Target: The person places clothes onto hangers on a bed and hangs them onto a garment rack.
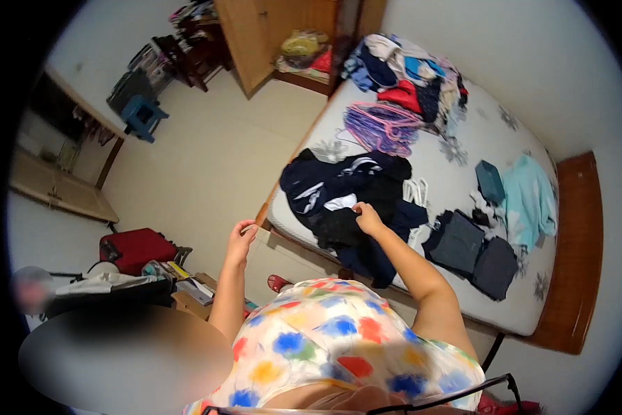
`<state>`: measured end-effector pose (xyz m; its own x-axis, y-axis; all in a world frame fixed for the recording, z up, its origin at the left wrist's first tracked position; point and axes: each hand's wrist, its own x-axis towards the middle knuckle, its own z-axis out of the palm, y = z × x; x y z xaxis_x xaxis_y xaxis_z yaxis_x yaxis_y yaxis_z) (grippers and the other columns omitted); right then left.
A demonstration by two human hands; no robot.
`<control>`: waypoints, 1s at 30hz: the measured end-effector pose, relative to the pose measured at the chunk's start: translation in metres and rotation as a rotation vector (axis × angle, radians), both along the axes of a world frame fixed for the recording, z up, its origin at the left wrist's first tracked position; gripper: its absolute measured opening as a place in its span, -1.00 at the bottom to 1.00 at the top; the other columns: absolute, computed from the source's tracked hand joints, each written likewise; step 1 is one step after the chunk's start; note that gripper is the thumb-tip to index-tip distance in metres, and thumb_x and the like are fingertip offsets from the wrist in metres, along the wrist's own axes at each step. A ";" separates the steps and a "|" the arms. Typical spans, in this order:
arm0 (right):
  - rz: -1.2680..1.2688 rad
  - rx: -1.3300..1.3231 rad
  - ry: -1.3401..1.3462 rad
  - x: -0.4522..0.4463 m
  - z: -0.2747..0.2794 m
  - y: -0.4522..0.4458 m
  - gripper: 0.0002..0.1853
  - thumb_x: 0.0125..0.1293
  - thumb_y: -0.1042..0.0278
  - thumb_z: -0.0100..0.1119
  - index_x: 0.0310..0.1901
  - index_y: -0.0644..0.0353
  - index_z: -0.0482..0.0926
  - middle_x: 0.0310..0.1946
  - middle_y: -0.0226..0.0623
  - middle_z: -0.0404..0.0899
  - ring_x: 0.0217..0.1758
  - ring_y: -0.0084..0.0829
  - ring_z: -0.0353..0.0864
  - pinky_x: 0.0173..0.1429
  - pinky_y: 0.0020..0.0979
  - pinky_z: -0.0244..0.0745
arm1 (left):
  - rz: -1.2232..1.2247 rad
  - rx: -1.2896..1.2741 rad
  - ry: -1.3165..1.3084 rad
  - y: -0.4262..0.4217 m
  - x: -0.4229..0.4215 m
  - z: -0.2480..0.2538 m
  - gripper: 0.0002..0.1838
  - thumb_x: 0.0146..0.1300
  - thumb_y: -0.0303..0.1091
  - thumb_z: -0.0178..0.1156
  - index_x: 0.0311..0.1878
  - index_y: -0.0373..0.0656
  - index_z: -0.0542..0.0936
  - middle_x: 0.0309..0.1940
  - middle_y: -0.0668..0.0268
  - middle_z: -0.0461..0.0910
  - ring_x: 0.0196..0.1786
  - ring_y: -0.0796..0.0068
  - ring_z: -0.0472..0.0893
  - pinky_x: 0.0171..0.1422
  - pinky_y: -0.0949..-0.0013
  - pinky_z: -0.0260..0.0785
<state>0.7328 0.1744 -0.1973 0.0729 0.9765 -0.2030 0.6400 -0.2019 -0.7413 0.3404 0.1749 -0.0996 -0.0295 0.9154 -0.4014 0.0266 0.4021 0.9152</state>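
My right hand (368, 217) reaches over a heap of dark clothes (356, 181) on the near side of the bed, its fingers pinched together. The fingertips are beside a white piece of cloth (341, 202) and a black garment (345, 227); which of them they grip, if either, is too small to tell. My left hand (242, 240) is in the air off the bed's edge, with its fingers apart and nothing in them. White hangers (415, 191) lie just right of the heap.
Purple and pink hangers (380, 128) are stacked behind the heap, near piled clothes (401, 69). Folded dark clothes (456, 243), a teal box (489, 181) and a light blue garment (529, 200) lie to the right. A red suitcase (136, 250) and blue stool (143, 117) stand left.
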 end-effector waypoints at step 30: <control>-0.877 -0.454 0.388 0.180 -0.196 -0.031 -0.79 -0.05 0.33 0.36 -0.30 0.10 0.68 -0.02 -0.12 0.55 0.05 -0.28 0.48 0.17 -0.35 0.33 | -0.971 -0.398 0.155 0.138 0.341 -0.179 -0.66 0.13 -0.48 0.31 -0.01 -0.14 0.51 -0.05 0.25 0.53 0.06 0.40 0.48 0.19 0.39 0.30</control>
<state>0.9133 0.1429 -0.3933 0.5672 0.4405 -0.6959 -0.1278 -0.7876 -0.6027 0.6810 0.3125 -0.2782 0.5677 0.3774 -0.7316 0.6022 0.4156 0.6816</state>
